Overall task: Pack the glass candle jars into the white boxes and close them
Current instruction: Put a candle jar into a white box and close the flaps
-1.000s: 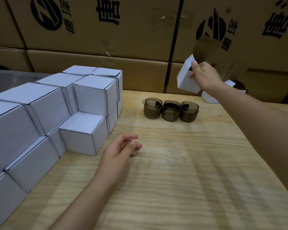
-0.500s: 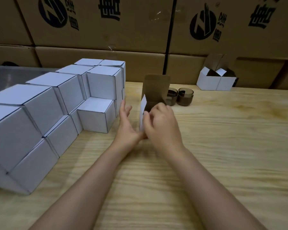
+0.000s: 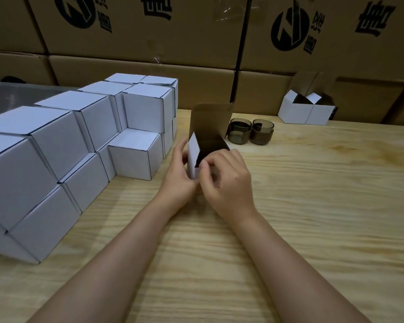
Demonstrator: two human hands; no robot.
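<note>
An open white box (image 3: pixel 193 159) with its brown lid flap standing up sits on the wooden table in front of me. My left hand (image 3: pixel 179 177) holds its left side, and my right hand (image 3: pixel 226 180) grips its near right corner with curled fingers. Two smoky glass candle jars (image 3: pixel 239 134) (image 3: pixel 262 132) stand just behind the box to the right; a third may be hidden behind the flap.
A stepped stack of closed white boxes (image 3: pixel 79 141) fills the table's left side. Open white boxes (image 3: pixel 306 109) stand at the back right. Large brown cartons (image 3: pixel 149 43) form a wall behind the wooden table (image 3: pixel 313 206).
My right hand brought the white box from the back right down to the table centre. My left hand rose to meet it, and both hands now hold it.
</note>
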